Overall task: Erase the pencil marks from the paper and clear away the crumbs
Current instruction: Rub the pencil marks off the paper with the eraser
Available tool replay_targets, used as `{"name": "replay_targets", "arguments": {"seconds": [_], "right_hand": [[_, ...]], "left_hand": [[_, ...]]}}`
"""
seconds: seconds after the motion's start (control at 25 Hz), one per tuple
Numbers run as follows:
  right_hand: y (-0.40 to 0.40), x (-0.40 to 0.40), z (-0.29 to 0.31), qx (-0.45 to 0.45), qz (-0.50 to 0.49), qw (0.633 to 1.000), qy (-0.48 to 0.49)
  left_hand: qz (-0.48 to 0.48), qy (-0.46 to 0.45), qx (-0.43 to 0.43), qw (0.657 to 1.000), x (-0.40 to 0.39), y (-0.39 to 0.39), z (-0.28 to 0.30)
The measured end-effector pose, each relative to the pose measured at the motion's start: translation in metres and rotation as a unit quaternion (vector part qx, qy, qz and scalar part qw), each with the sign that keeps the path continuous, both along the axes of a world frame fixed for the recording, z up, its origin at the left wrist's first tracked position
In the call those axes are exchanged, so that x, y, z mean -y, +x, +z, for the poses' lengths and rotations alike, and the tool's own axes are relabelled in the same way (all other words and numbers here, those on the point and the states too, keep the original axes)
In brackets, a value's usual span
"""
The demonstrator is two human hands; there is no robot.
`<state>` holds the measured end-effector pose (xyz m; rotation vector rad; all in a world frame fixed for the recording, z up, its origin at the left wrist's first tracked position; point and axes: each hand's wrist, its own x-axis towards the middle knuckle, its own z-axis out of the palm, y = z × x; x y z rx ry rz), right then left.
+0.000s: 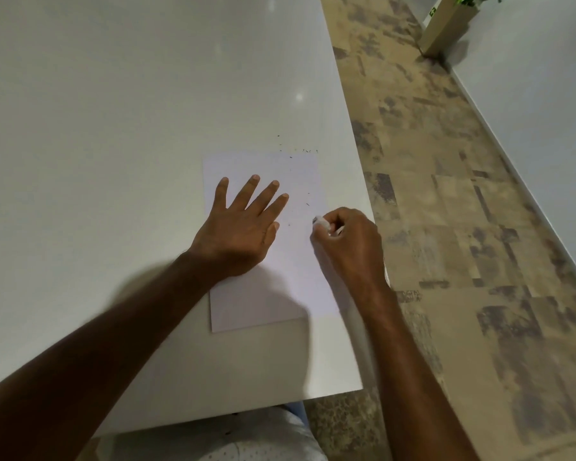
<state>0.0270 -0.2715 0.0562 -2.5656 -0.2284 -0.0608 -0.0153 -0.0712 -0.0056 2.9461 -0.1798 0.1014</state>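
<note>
A white sheet of paper [290, 271] lies near the right edge of a white table [130, 121]. My left hand [243, 224] presses flat on the paper with its fingers spread. My right hand [350, 242] is curled round a small white eraser [320, 222], whose tip touches the paper's right side. Dark eraser crumbs [308, 202] are scattered on the paper, and more crumbs [300, 149] lie on the table just beyond its far edge. No pencil marks are plainly visible on the sheet.
The table's right edge [363, 194] runs close beside the paper, with mottled brown floor [463, 227] below it. A tall beige planter [446, 24] with green leaves stands at the far right by a white wall.
</note>
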Motion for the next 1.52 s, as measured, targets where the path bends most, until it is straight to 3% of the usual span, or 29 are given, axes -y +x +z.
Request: {"name": "replay_targets", "arguments": {"seconds": [0.16, 0.2, 0.32, 0.4, 0.56, 0.6, 0.72, 0.8, 0.96, 1.0, 1.16, 1.24, 1.36, 1.4, 1.52], "right_hand": [[-0.068, -0.015, -0.011, -0.104, 0.165, 0.981, -0.008], [-0.064, -0.013, -0.014, -0.107, 0.167, 0.98, 0.003], [0.0, -0.003, -0.005, -0.028, 0.022, 0.999, 0.023], [0.009, 0.001, 0.003, -0.01, 0.011, 0.999, 0.031], [-0.083, 0.0, -0.01, -0.068, 0.197, 0.978, -0.025], [-0.079, 0.004, -0.012, -0.071, 0.197, 0.977, -0.031], [-0.011, 0.014, 0.0, -0.026, 0.03, 0.997, -0.061], [0.001, 0.016, 0.004, -0.007, 0.008, 0.999, -0.03], [-0.086, 0.006, -0.015, -0.042, 0.204, 0.978, -0.019], [-0.079, 0.008, -0.017, -0.044, 0.21, 0.977, -0.014], [0.002, 0.015, -0.001, -0.015, 0.018, 0.999, -0.033], [-0.015, 0.015, -0.001, -0.022, 0.073, 0.997, -0.015], [-0.082, 0.02, -0.013, -0.048, 0.237, 0.97, -0.018], [-0.075, 0.025, -0.014, -0.048, 0.231, 0.972, -0.017], [-0.01, 0.035, -0.001, -0.043, 0.05, 0.997, -0.045]], "left_hand": [[0.003, 0.006, 0.008, 1.0, 0.0, 0.001, -0.003], [0.003, 0.011, 0.011, 1.0, 0.0, 0.001, -0.004], [0.006, -0.001, -0.008, 1.0, 0.001, 0.002, -0.003], [0.007, -0.008, -0.011, 1.0, 0.001, 0.002, -0.002], [0.003, 0.017, 0.001, 1.0, 0.001, 0.001, -0.003], [0.002, 0.02, 0.002, 1.0, 0.001, 0.001, -0.004], [0.007, -0.009, -0.024, 1.0, 0.002, 0.002, 0.002], [0.012, -0.013, -0.031, 0.999, 0.002, 0.001, 0.004], [0.012, -0.006, -0.029, 0.999, 0.001, 0.001, 0.003], [0.011, -0.004, -0.03, 0.999, 0.002, 0.002, 0.002], [0.013, -0.011, -0.043, 0.999, 0.002, 0.0, 0.007], [0.016, -0.007, -0.035, 0.999, 0.001, -0.001, 0.007], [0.015, -0.008, -0.036, 0.999, 0.001, 0.0, 0.005], [0.015, -0.005, -0.033, 0.999, 0.001, 0.0, 0.004], [0.014, 0.01, -0.022, 1.0, 0.001, 0.0, 0.005]]}}
